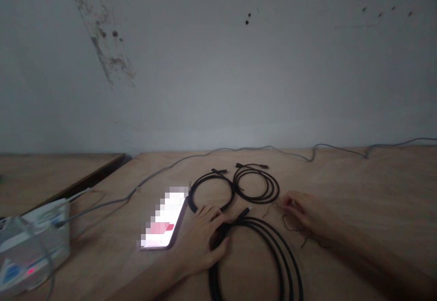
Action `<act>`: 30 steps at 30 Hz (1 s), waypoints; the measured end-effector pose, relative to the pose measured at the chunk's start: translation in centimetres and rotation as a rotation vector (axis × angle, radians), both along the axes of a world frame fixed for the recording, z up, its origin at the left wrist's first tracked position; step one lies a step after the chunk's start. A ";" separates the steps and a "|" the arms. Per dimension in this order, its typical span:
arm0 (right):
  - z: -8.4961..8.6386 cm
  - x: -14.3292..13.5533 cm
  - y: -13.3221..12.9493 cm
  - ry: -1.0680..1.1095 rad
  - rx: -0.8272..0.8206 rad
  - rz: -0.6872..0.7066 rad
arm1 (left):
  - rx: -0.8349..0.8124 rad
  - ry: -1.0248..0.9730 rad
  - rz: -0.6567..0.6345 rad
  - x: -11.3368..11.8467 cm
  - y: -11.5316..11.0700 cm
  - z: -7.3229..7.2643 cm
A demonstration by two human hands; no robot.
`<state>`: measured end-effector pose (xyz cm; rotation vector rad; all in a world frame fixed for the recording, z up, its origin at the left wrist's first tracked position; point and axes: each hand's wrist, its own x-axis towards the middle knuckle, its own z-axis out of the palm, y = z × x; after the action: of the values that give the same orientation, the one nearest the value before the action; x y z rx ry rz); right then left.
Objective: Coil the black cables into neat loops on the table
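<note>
My left hand (200, 242) is closed round the left side of a large coiled black cable (280, 255). One of the cable's plugs (244, 213) sticks out just beyond my fingers. To the right, my right hand (300, 207) pinches a thin dark tie (287, 222), perhaps one of a few strands lying beneath and beside the fingers. Two smaller coiled black cables, a left one (191, 191) and a right one (277, 187), lie flat farther back, with their plugs at the far side.
Left of my left hand lies a phone (175, 216) with a lit, partly pixelated screen. A white power strip (37, 232) with a red light stands at the far left. From it a grey cord (160, 171) runs back along the wall (218, 87). A gap splits the tabletop (112, 228) at left.
</note>
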<state>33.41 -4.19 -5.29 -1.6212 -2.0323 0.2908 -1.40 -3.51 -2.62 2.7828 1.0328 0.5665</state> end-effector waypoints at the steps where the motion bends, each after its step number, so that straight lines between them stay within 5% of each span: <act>1: 0.2 -0.1 -0.1 -0.013 -0.013 -0.014 | 0.008 0.004 0.008 0.0 -0.1 0.0; 6: 0.5 -0.4 -0.3 -0.013 0.022 -0.041 | 0.036 0.024 0.045 0.1 -0.3 0.6; 11: -0.9 -0.4 0.3 0.014 0.051 -0.085 | -0.028 -0.034 0.043 0.6 0.5 1.0; 30: -2.6 0.8 1.2 0.025 0.055 -0.085 | -0.009 -0.132 0.147 1.2 1.7 -0.5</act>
<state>34.16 -3.02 -7.87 -1.6565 -1.9305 0.2213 -0.16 -1.83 -3.13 2.6352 1.2133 0.7503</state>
